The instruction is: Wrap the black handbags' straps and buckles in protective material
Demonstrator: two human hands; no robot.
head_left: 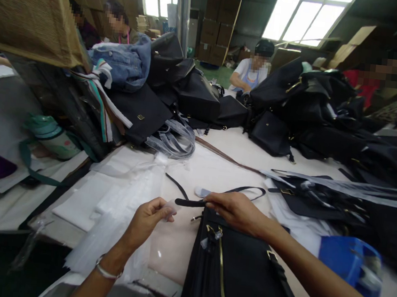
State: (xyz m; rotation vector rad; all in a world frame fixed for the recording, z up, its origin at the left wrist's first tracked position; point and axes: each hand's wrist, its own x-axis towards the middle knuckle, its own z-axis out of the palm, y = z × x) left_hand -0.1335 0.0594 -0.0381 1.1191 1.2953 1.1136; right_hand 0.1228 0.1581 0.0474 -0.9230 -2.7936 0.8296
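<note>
A black handbag [241, 280] with gold zipper trim lies on the white table in front of me. My right hand [234, 211] rests at the bag's top edge and grips its thin black strap [193, 202], which loops out across the table. My left hand [148, 219] pinches a small clear piece of plastic film [171, 207] near the strap's end. A silver bangle sits on my left wrist.
Clear plastic bags [122, 202] lie in a pile at the left. Heaps of black bags [315, 113] cover the far table, with a denim piece [125, 65]. A blue container [353, 264] sits right, a green bottle [52, 138] left. Several people sit beyond.
</note>
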